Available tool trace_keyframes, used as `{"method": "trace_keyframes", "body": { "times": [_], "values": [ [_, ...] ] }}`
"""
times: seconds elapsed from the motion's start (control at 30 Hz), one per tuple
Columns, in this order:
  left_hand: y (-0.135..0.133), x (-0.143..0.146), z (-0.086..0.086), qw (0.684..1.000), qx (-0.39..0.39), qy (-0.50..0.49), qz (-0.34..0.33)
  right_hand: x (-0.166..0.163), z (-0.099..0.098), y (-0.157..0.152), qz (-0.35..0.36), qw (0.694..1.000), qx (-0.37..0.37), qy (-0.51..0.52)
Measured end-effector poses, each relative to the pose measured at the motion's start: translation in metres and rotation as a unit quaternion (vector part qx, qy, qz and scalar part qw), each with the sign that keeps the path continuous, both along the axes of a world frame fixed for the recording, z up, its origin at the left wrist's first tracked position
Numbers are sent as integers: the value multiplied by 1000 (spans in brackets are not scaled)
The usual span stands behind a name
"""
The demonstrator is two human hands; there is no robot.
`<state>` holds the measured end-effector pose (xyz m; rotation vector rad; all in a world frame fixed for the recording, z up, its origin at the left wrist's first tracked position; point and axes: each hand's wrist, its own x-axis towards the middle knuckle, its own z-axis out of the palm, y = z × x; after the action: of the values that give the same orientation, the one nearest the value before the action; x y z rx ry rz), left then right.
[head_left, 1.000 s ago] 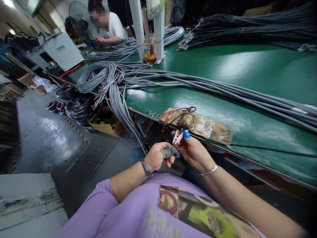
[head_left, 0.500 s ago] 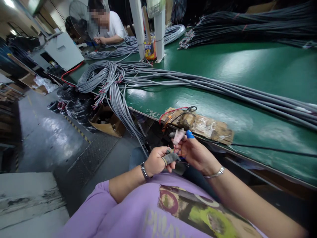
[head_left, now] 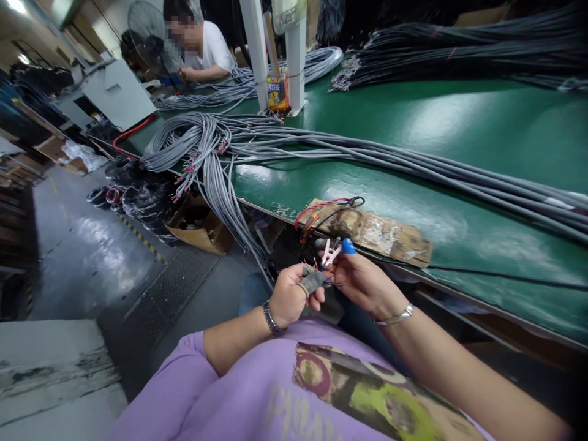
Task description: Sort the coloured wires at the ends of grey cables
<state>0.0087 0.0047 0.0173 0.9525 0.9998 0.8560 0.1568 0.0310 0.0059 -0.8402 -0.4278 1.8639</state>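
My left hand (head_left: 291, 297) is closed around thin coloured wires (head_left: 311, 269), which poke out red, orange and green past a grey cover on its thumb. Most of whatever they belong to is hidden in the palm. Close beside it, my right hand (head_left: 361, 275) pinches a small white-and-pink clip (head_left: 329, 254), its two arms spread like a clothes peg. A blue cover wraps one of the right fingertips and a grey one shows on another. The clip sits just above the wires; whether it touches them I cannot tell.
A wooden block (head_left: 381, 236) with red and black leads lies at the edge of the green table (head_left: 427, 128). Grey cables (head_left: 349, 147) stretch along the table and hang over its edge. A person (head_left: 206, 52) sits at the far side. An open cardboard box (head_left: 202, 236) stands below.
The clip in my right hand has turned, so its two spread arms now show. Both hands have shifted slightly left, and the left thumb has tilted a little.
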Motion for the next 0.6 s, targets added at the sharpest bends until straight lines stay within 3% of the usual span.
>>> {"method": "trace_keyframes", "body": {
  "times": [0.37,0.6],
  "values": [
    [1,6,-5,999,-19,24,17,-10,-4,5,-57,998,11,-3],
    [-5,-3,-3,999,1,46,1,-1,-5,-5,15,1000,23,-12]
  ]
}}
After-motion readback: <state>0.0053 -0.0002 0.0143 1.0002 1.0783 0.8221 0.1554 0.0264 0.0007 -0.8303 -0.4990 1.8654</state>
